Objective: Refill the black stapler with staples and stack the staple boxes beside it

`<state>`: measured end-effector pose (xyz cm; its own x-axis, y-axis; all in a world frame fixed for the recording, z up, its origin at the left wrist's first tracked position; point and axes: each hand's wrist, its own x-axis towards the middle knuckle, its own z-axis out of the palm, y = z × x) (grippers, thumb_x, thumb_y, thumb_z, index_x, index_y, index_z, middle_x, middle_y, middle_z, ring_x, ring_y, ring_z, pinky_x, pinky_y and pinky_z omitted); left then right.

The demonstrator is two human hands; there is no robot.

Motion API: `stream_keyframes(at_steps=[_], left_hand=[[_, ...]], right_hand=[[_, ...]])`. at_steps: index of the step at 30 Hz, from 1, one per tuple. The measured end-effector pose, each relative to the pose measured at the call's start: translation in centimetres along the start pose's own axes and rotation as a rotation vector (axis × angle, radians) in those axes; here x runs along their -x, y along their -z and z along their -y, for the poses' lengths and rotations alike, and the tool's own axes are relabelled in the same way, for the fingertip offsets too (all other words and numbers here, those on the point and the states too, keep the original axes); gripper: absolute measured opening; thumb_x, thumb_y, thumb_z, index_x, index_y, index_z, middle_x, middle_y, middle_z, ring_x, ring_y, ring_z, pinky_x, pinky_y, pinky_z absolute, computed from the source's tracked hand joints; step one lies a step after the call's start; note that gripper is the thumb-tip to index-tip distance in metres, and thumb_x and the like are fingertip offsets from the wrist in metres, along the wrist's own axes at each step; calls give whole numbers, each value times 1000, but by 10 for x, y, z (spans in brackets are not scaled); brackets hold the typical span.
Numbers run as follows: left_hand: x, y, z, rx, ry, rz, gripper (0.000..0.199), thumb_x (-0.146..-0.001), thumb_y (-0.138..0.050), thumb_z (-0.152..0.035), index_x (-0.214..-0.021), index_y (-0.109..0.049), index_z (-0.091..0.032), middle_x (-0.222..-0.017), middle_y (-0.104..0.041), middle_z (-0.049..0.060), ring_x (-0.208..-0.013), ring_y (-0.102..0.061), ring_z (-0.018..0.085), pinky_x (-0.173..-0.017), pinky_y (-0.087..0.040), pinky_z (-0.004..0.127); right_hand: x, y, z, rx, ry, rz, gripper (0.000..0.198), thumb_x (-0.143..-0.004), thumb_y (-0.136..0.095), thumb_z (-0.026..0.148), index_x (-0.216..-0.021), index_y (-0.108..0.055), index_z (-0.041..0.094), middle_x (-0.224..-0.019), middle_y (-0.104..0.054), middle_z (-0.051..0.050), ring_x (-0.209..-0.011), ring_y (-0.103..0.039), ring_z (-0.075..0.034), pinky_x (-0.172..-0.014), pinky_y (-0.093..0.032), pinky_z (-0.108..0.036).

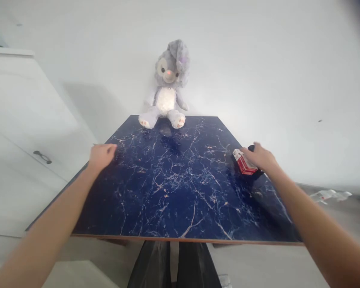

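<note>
My left hand (103,157) is at the left edge of the dark blue marble-patterned table (174,192). Its fingers are curled closed, and whether anything is inside them I cannot make out. On the table's right side, my right hand (261,157) grips a small red and white box (245,163), with the thumb lying over its top. Something black (251,148) shows beside the box, partly covered by this hand; its kind is unclear. A grey plush rabbit (167,100) with a cream belly sits upright at the far edge, leaning on the wall.
A white cabinet (21,132) with a dark handle (42,157) stands along the left. Behind the table rises a white wall (258,60). Past the right edge, a crumpled clear plastic item (330,195) lies lower down. My dark-trousered legs (151,266) are below the front edge.
</note>
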<state>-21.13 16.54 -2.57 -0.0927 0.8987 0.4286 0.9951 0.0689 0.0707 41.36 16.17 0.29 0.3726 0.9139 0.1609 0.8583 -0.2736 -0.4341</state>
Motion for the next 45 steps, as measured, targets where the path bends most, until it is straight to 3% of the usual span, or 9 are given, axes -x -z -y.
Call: stream_keyframes(at_steps=[2, 4, 10, 17, 25, 31, 36, 39, 45], left_hand=[[7, 5, 33, -107, 165, -32, 42, -98, -34, -42, -108, -70, -24, -102, -75, 3, -98, -61, 23, -88, -43, 31], [12, 9, 48, -94, 234, -14, 40, -100, -33, -40, -110, -69, -26, -103, -75, 0, -96, -62, 20, -85, -43, 28], [12, 9, 37, 12, 57, 74, 40, -100, -36, -40, -107, -70, -22, -108, -74, 1, -101, -63, 19, -90, -44, 28], [10, 7, 35, 221, 69, 37, 46, -99, -32, -43, -107, -72, -22, -104, -76, 5, -103, -67, 24, -91, -48, 33], [14, 3, 3, 319, -211, 75, 49, -101, -31, -45, -103, -73, -21, -107, -74, 8, -104, -64, 26, -98, -46, 39], [24, 11, -6, 498, -175, 165, 51, -97, -42, -54, -132, -62, -22, -123, -69, 8, -115, -60, 27, -105, -43, 43], [33, 13, -22, 598, -232, 290, 111, -66, -80, -62, -157, -28, -25, -150, -49, 11, -132, -48, 36, -112, -36, 48], [33, 8, -24, 598, -187, 284, 115, -65, -82, -59, -159, -26, -24, -152, -47, 12, -136, -44, 38, -112, -36, 48], [26, 0, -14, 623, -185, 247, 81, -79, -73, -51, -151, -43, -26, -147, -55, 6, -123, -55, 32, -107, -40, 45]], right_hand=[[-17, 11, -23, -37, -121, 181, 81, -84, -59, 53, -149, -38, 10, -136, -56, -25, -120, -58, -38, -98, -47, -49], [-26, 13, -29, -42, -157, 180, 83, -79, -64, 47, -147, -39, 7, -132, -58, -26, -116, -61, -36, -95, -49, -44], [-17, 10, 13, -173, -96, 413, 37, -76, -67, 31, -108, -67, 15, -96, -72, -12, -82, -69, -24, -70, -55, -33], [7, -31, 118, -419, -36, 471, 38, -67, -81, 25, -100, -66, 13, -87, -72, -10, -65, -69, -20, -57, -59, -31], [43, -110, 269, -459, 176, 633, 29, -63, -81, 24, -86, -68, 12, -71, -71, -8, -61, -69, -22, -49, -58, -26], [82, -143, 346, -547, 240, 725, 31, -71, -78, 33, -92, -69, 12, -82, -73, -9, -67, -71, -21, -58, -60, -28], [90, -163, 361, -457, 364, 376, 50, -88, -59, 56, -116, -63, 15, -108, -72, -14, -99, -70, -26, -90, -54, -37], [73, -176, 348, -444, 442, 81, 47, -96, -47, 47, -129, -57, 16, -127, -65, -17, -120, -60, -29, -106, -43, -44], [40, -210, 340, -393, 649, 365, 32, -92, -50, 29, -119, -68, 23, -123, -70, -8, -117, -62, -24, -109, -40, -38]])
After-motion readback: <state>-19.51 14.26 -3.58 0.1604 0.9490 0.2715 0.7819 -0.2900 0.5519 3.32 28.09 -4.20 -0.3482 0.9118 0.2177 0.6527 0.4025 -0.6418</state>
